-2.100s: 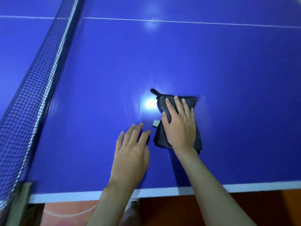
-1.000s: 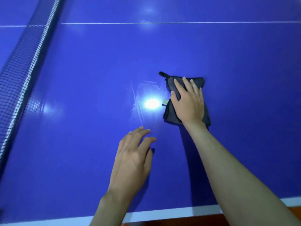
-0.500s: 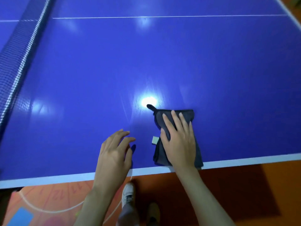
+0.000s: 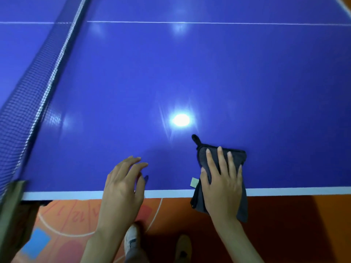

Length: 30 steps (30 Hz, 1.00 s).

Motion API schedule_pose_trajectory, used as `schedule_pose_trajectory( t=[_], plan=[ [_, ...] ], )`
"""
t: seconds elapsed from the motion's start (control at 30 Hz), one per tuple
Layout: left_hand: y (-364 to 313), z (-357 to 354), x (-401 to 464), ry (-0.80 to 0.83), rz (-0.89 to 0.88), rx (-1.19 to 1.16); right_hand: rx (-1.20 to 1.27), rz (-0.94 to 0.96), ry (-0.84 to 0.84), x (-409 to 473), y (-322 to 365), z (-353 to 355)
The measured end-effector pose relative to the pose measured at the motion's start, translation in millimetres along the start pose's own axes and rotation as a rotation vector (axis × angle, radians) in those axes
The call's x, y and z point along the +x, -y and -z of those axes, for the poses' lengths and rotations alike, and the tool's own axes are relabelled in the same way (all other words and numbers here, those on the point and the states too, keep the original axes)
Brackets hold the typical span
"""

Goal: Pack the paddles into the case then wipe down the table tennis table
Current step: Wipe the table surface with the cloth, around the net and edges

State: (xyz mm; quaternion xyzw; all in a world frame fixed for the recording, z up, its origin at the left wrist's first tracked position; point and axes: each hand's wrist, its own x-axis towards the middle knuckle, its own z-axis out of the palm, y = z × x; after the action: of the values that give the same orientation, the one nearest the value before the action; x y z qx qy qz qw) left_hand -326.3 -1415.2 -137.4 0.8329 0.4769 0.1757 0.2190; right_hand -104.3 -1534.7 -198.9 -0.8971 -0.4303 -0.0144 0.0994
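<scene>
1. The step in hand looks like the wipe-down: no paddles or case are in view, and a folded dark grey microfibre cloth [image 4: 222,168] with a small hanging loop and a pale tag lies on the glossy blue table tennis counter [image 4: 190,73].
2. The right hand [image 4: 223,183] presses flat on the cloth with straight, spread fingers, not curled round it.
3. The cloth sits at the near white edge line, its rear part overhanging the edge above the orange floor [image 4: 284,224].
4. The left hand [image 4: 123,185] is well apart from the cloth, holding nothing, fingers loosely bent at the near edge; whether it touches the counter is unclear.
5. The dark mesh net [image 4: 38,73] runs along the left.
6. The next move probably calls for a firm push away from the edge across an unwiped strip.
</scene>
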Motion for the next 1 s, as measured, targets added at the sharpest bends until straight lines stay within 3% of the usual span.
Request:
schedule_pose_trajectory(
  t=[0.3,0.5,0.77,1.0],
  plan=[
    [86,81,2,-0.183,0.239,0.065,-0.013,0.147,0.085,0,143,-23],
    [135,136,8,-0.235,0.488,-0.133,0.022,0.251,0.127,-15,262,-36],
    [192,185,4,-0.32,0.566,-0.349,0.108,0.367,0.175,-45,424,-61],
    [193,189,5,-0.351,0.626,-0.552,0.099,0.371,0.063,-39,450,-71]
  ],
)
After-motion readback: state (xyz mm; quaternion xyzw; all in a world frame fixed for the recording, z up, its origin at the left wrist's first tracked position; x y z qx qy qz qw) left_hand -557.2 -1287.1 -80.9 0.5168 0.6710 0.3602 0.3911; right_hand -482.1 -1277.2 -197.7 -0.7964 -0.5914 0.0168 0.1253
